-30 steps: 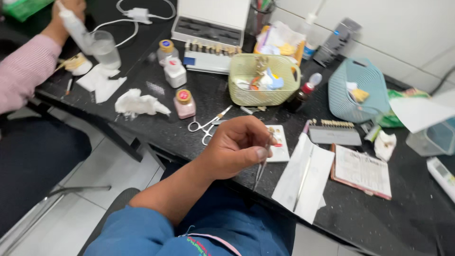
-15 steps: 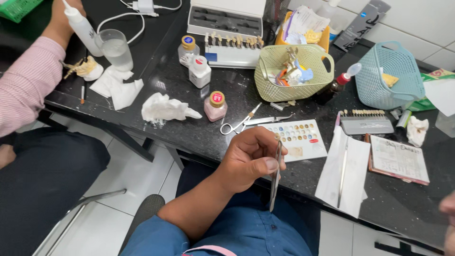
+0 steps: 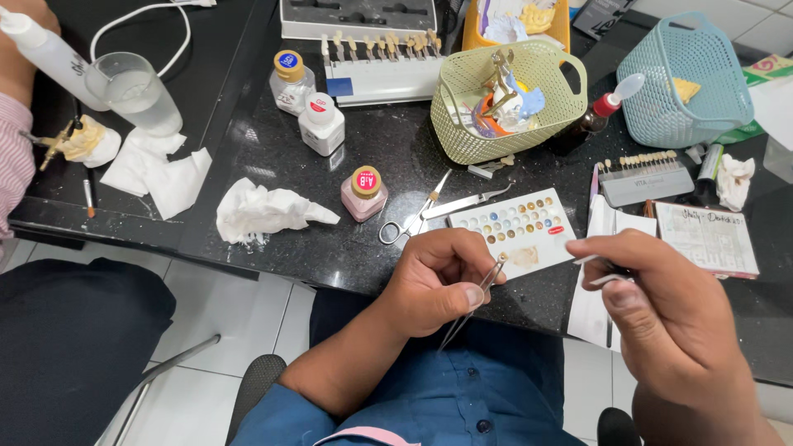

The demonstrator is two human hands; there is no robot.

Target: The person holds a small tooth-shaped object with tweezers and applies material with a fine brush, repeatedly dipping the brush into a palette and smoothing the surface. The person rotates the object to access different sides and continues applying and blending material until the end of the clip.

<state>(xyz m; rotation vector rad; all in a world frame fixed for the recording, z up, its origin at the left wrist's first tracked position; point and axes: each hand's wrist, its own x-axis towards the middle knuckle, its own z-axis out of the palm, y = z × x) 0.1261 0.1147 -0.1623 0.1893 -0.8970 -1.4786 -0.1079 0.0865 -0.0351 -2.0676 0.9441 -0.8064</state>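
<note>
Steel tweezers (image 3: 472,304) sit pinched in the left hand (image 3: 438,285), tips raised toward the edge of the colour palette card (image 3: 519,230), where they appear to grip a small pale piece, too small to identify with certainty. The left hand is clenched around the tweezers, thumb and forefinger pressing the shanks so the tips close just over the counter edge. The right hand (image 3: 661,301) grasps a thin brush-like tool (image 3: 591,259) between thumb and fingers, its point aimed at the tweezer tips; both hands hover near each other, likely for steadiness and fine control. The card, dotted with small colour wells, lies just beside the hands, within easy reach of the tool. Scissors (image 3: 409,219) and a pink-capped jar (image 3: 364,194) lie just beyond it, with a crumpled tissue (image 3: 264,211) to the left. Farther back stand a yellow-green basket (image 3: 512,99), a teal basket (image 3: 686,83), white bottles (image 3: 320,124) and a rack of tooth shade tabs (image 3: 384,49). All rest on a black speckled stone counter (image 3: 396,157). Another person's sleeve (image 3: 12,157) shows at far left; white floor tiles (image 3: 248,314) lie below.
</note>
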